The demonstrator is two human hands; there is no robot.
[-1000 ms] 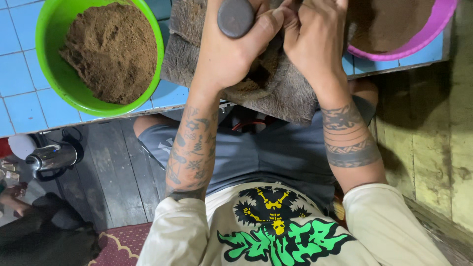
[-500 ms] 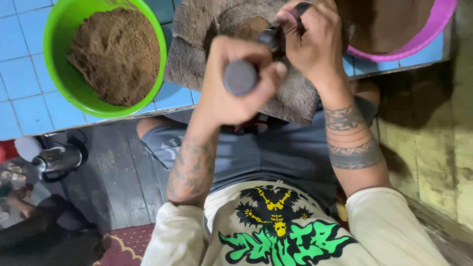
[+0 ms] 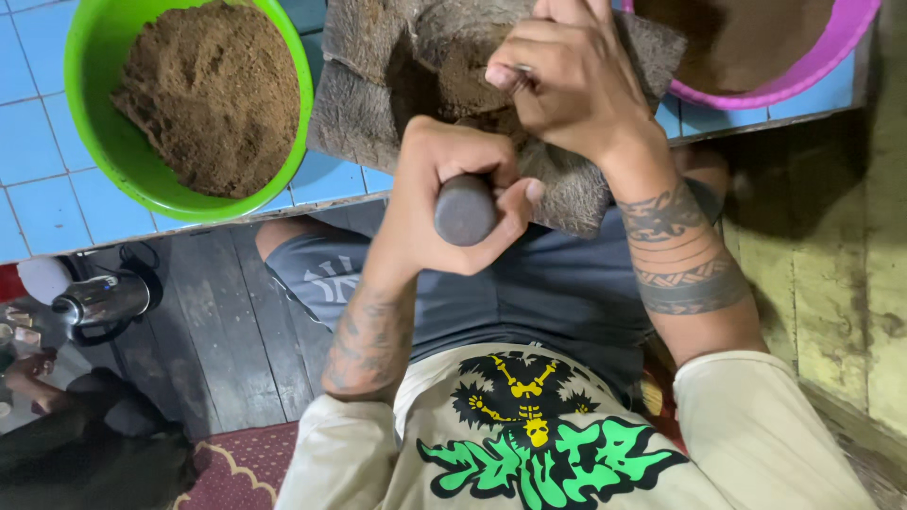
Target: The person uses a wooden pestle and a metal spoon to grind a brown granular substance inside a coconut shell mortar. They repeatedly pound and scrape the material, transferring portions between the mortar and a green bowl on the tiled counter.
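Over the blue tiled tabletop (image 3: 57, 212), my left hand (image 3: 444, 203) clamped on a dark cylindrical handle (image 3: 465, 210), my right hand (image 3: 567, 80) pinched shut on something small at twelve o'clock over a rough grey-brown slab (image 3: 364, 104), green bowl (image 3: 104, 142) of brown powder at ten o'clock, purple bowl (image 3: 803, 80) at two o'clock.

The bowl (image 3: 99, 142) on my left is bright green and filled with brown powder (image 3: 213, 90); the bowl (image 3: 803, 80) on my right is pink-purple, its contents the same brown. The mat (image 3: 368, 104) between them is rough grey-brown. The counter (image 3: 38, 203) is pale blue square tile with lighter grout. My left hand (image 3: 449, 203) grips a dark grey handle (image 3: 465, 210). Black banded tattoos ring my right forearm (image 3: 685, 260). My shirt (image 3: 539, 444) is beige, printed in green, black and yellow.
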